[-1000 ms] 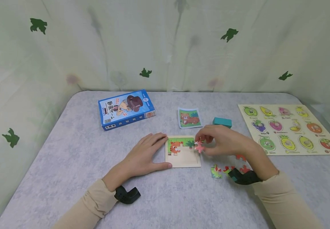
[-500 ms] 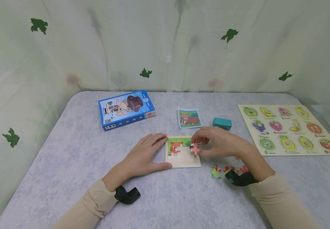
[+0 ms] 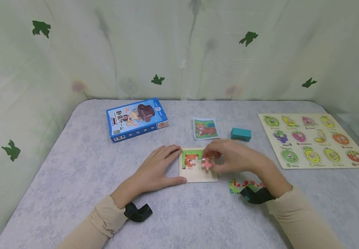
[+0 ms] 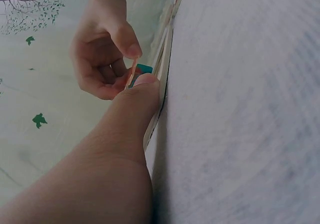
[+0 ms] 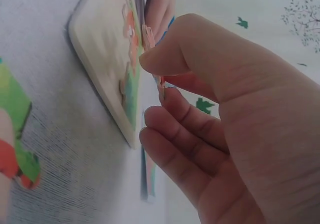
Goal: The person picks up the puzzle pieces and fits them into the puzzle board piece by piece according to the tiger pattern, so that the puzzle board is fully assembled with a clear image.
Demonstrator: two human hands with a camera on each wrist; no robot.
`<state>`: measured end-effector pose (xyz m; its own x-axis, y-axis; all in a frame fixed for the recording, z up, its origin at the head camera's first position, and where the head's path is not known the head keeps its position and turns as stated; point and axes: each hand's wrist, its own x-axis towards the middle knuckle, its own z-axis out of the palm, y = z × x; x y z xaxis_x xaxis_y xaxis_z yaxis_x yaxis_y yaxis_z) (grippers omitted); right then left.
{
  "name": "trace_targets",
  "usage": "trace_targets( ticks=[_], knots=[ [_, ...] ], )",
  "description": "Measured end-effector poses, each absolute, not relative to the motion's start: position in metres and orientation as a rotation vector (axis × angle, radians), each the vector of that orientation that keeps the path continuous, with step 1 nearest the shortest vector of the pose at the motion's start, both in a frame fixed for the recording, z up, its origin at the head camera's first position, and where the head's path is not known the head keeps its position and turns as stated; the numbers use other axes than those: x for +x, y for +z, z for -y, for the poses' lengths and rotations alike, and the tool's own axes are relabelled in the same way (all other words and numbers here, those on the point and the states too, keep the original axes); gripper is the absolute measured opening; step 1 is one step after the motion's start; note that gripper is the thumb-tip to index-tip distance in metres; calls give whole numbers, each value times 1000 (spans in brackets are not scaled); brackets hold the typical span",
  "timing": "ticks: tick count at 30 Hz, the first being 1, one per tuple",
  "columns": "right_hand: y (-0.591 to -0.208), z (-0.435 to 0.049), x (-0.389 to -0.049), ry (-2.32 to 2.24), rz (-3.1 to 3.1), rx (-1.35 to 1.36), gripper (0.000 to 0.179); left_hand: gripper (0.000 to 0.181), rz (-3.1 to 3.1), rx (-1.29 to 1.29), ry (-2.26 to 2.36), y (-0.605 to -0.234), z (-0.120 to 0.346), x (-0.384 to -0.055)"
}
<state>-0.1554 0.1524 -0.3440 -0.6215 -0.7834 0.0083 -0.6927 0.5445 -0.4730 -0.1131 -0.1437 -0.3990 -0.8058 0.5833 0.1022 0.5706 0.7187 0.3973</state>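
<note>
I'm working on a puzzle tray (image 3: 198,176) that, by my judgement, is standing only partly done: the fitted pieces (image 3: 190,161), showing an orange tiger's face and some greenery, are covering its upper left and its far edge, while its near part is showing bare wood. With the right hand (image 3: 235,155) I'm pinching a reddish puzzle piece (image 3: 207,164) between thumb and fingers, above the tray's right half and not yet seated. The left hand (image 3: 154,169) is resting relaxed at the tray's left edge, grasping nothing. More loose pieces (image 3: 234,185) are lying on the bench (image 3: 73,186) to the tray's near right, awaiting placement; the right wrist is partly hiding them, so I'm not counting them.
</note>
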Motion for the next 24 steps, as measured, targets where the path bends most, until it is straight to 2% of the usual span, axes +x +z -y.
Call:
trace_targets(
  ticks=[8, 24],
  knots=[
    [-354, -145, -155, -665, -2587, -1264, 33, 95, -2870, 952, 655, -400, 144, -114],
    [-364, -136, -152, -686, -2619, -1259, 33, 96, -2867, 956, 657, -401, 145, -114]
  ],
)
